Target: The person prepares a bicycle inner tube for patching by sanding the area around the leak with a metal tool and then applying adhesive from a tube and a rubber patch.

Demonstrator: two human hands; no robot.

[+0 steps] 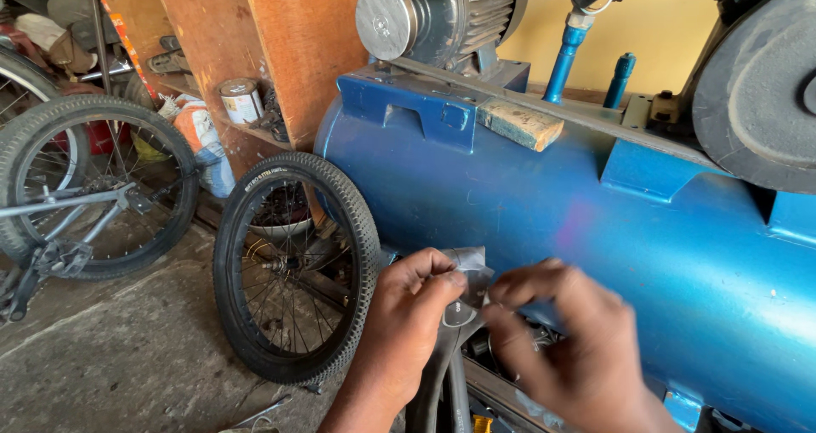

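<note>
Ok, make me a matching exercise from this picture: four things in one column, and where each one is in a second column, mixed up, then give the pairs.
Things:
1. small wheel
2. wooden block
3. tin can
4. rubber tube

Places:
A. on a wooden shelf
B. pinched between left hand and right hand
C. leaning against the blue tank
D. lying on top of the tank's frame

Pairs: 1-C, 2-D, 3-A, 4-B
</note>
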